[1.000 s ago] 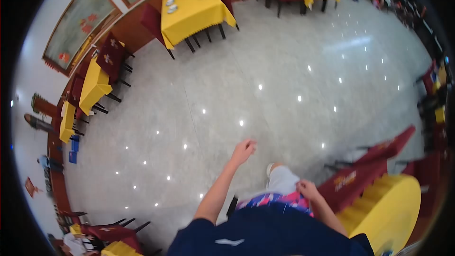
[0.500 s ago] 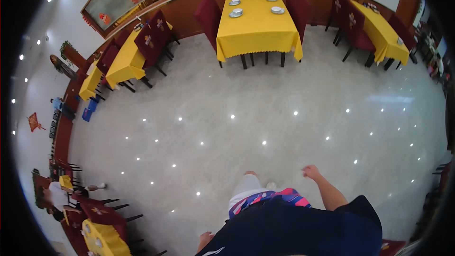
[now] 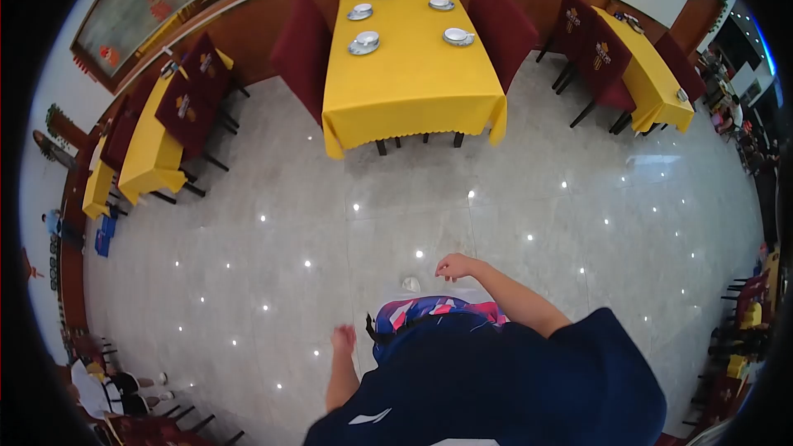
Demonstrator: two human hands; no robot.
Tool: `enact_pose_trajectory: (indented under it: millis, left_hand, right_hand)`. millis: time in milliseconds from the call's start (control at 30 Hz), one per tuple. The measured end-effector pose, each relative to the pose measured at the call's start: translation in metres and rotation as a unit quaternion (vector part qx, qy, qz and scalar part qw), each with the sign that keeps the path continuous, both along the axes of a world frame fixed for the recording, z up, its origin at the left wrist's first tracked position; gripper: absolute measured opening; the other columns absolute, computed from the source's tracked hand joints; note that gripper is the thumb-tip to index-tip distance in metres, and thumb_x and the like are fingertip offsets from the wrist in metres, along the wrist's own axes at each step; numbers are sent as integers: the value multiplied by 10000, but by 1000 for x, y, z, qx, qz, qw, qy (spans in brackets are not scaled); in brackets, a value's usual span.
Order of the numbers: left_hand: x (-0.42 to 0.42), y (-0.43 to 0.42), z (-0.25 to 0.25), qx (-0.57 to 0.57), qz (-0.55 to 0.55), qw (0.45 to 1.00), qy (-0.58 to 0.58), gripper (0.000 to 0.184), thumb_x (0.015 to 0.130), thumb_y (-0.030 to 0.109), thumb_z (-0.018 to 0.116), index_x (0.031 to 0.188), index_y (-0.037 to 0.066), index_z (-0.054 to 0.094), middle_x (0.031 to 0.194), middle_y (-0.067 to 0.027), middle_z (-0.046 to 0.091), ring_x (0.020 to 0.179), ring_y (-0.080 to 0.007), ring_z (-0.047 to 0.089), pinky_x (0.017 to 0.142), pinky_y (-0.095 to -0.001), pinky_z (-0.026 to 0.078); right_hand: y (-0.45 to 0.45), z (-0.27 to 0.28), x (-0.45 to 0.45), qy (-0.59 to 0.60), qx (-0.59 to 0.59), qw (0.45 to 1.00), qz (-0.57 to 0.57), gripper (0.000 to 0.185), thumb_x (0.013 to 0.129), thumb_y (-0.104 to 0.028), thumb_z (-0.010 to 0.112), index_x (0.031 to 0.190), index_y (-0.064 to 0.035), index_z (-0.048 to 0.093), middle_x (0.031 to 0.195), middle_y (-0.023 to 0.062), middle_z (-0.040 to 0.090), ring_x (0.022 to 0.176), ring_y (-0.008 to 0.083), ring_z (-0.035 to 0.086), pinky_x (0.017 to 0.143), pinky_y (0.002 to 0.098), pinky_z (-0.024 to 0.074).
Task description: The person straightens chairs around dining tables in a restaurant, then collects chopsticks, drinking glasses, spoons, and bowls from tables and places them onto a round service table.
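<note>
My right hand point(image 3: 453, 266) is held out in front of my body over the tiled floor, its fingers loosely bent and a little apart, with nothing in them. Low at my left side is my left hand point(image 3: 344, 337), slightly blurred; its fingers look loose, and no object shows in it. Neither hand touches anything. Farther ahead stands a table with a yellow tablecloth point(image 3: 413, 91), set with several white bowls on saucers, one of them a near-left bowl point(image 3: 365, 40). A dark red chair point(image 3: 301, 58) is on its left and another red chair point(image 3: 501, 29) on its right.
More yellow-covered tables stand at left point(image 3: 153, 144) and right point(image 3: 652, 83), with red chairs around them. Blue crates point(image 3: 104, 235) rest on the floor at far left. A seated person point(image 3: 99, 388) is at lower left. Grey tiled floor point(image 3: 273, 289) lies between me and the tables.
The central table looks nearer and larger, and the view has shifted to the right. My right hand has swung inward across my front; my left hand has come forward.
</note>
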State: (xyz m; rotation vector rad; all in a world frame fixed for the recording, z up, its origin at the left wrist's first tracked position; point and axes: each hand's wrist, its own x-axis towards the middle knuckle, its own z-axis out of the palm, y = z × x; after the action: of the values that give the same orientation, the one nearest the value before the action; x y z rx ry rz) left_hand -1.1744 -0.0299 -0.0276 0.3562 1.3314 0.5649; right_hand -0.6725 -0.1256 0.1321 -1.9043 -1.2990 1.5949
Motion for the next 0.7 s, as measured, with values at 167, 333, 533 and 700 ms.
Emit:
enact_pose_trajectory:
  millis: [167, 333, 533, 700]
  left_hand:
    - [271, 259, 73, 243, -406, 868, 151, 288, 954, 196, 493, 1161, 49, 630, 836, -80, 685, 718, -154, 654, 611, -296, 512]
    - [510, 409, 145, 324, -421, 837, 133, 395, 881, -16, 395, 1209, 88, 588, 845, -87, 656, 657, -134, 594, 610, -270, 512]
    - [668, 435, 177, 216, -360, 905, 62, 457, 845, -7, 459, 1290, 88, 505, 824, -71, 624, 710, -147, 606, 617, -276, 514]
    - [723, 503, 196, 179, -242, 953, 24, 416, 883, 59, 511, 1298, 74, 489, 838, -76, 604, 708, -145, 600, 646, -275, 514]
  right_hand:
    - [36, 12, 122, 403, 0, 770, -495, 259, 899, -307, 583, 1038, -107, 669, 758, 28, 634, 464, 91, 429, 414, 260, 366]
    - [100, -50, 289, 490, 99, 512, -698, 232, 935, -261, 524, 1094, -125, 623, 753, -3, 586, 493, 72, 431, 427, 218, 358]
    - [237, -45, 495, 444, 96, 564, -690, 272, 943, -277, 526, 1155, -129, 610, 834, 16, 640, 568, 70, 544, 466, 200, 426]
    - [380, 18, 640, 218, 133, 698, -669, 531, 870, -257, 679, 1337, -126, 462, 1019, 39, 602, 660, 92, 544, 484, 192, 400]
